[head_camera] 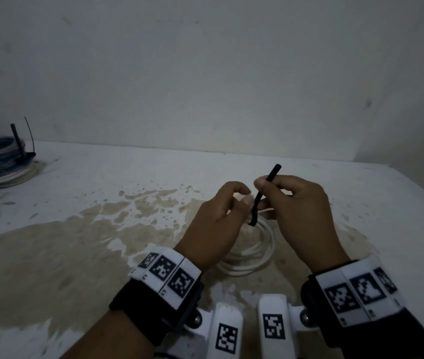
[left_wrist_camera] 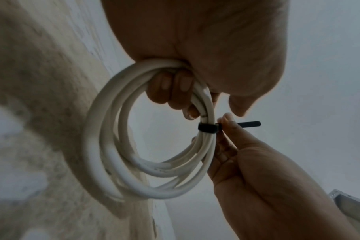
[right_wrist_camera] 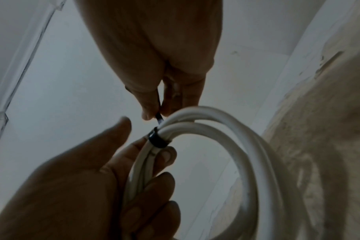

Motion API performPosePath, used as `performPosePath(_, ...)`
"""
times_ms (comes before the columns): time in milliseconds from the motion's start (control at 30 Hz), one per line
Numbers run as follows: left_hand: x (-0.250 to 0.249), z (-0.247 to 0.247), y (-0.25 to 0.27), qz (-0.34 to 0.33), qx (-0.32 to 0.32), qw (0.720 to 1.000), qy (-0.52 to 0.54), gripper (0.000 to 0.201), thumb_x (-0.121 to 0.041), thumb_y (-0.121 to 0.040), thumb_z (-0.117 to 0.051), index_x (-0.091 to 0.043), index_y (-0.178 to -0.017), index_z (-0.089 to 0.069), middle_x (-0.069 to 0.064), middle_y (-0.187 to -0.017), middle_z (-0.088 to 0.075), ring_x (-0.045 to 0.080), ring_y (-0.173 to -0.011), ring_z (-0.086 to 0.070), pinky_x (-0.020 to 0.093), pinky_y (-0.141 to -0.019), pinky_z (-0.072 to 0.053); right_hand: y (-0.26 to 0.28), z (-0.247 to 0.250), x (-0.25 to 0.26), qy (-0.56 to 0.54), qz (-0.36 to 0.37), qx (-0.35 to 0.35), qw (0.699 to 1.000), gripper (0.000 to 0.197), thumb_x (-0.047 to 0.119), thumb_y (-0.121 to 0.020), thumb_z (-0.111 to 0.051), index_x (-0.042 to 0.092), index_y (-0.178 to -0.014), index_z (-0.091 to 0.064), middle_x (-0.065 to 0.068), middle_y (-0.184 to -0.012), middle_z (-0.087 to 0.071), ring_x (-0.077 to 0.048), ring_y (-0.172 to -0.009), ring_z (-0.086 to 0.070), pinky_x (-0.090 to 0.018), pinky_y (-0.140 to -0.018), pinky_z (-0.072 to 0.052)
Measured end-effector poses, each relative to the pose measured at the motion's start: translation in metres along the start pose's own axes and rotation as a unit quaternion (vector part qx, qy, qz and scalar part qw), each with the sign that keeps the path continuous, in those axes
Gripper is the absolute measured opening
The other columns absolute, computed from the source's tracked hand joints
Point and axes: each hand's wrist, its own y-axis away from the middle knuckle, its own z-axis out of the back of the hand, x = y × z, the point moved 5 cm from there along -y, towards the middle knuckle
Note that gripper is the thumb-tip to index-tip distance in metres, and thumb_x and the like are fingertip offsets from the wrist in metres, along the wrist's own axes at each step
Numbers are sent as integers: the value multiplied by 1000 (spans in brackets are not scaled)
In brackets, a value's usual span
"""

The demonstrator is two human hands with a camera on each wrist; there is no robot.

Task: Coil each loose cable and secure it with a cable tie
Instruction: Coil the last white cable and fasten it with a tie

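White cable coil (left_wrist_camera: 121,142) held clear above stained table (head_camera: 50,255), several loops gathered in left hand (head_camera: 213,224), fingers (left_wrist_camera: 175,87) curled through the ring and clamped round the bundle. Black cable tie (left_wrist_camera: 208,128) already looped about the strands just below that grip, band appearing snug against the outer turns; free tail (head_camera: 268,182) pinched between thumb and forefinger of right hand (head_camera: 301,211). Judged stage: final tightening. Recommended: pull tail straight out along its own line, away from the head, while bracing the bundle close beside the tie so no loop slips out. Advisable to check all strands lie inside the band before the last pull. Risk noted: a sideways pull could twist the head or splay the loops. Finished bundles (head_camera: 0,161) stacked at far left corner, well apart.
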Motion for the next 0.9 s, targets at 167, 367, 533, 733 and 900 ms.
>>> performPosePath(167, -2, 3, 1, -53, -39, 996, -54, 7, -26, -91, -61, -20, -86, -63, -9, -80, -65, 0, -77, -60, 10, -66, -43, 1, -2, 7, 22, 38, 15, 999, 14, 16, -85, -66, 25, -75, -70, 7, -75, -70, -7, -67, -67, -27, -69, -56)
performPosePath(367, -8, 1, -1, -53, -8, 997, -49, 7, -23, -88, -64, -19, -84, -63, -1, -82, -68, 11, -78, -62, 25, -73, -47, 0, 8, 14, 48, 90, -30, 994, 18, 18, -88, -64, 20, -70, -66, 3, -71, -67, -7, -67, -62, -16, -67, -48)
performPosePath(533, -9, 19, 1, 10, -42, 999, 21, 9, -24, -91, -61, -18, -84, -63, -9, -72, -64, 1, -57, -55, 17, -53, -42, -4, -2, 8, 35, -13, 91, 995, 14, 35, -86, -61, 25, -81, -70, 6, -83, -71, -13, -83, -67, -45, -84, -54)
performPosePath(733, -5, 57, 16, 121, -140, 953, 239, 13, -23, -97, -51, -13, -95, -59, 2, -74, -61, 14, -42, -34, 24, -44, -31, 20, -36, 18, 46, -72, 283, 955, 27, 34, -92, -53, 13, -84, -68, -7, -78, -69, -25, -73, -67, -40, -72, -59)
performPosePath(900, -6, 96, 38, 114, -143, 957, 224, 16, -15, -91, -60, -10, -104, -67, 10, -76, -70, 15, -54, -56, 23, -53, -48, 26, -65, 42, 80, -2, 268, 960, 35, 28, -97, -46, 8, -74, -62, -7, -60, -67, -14, -52, -60, -29, -59, -49)
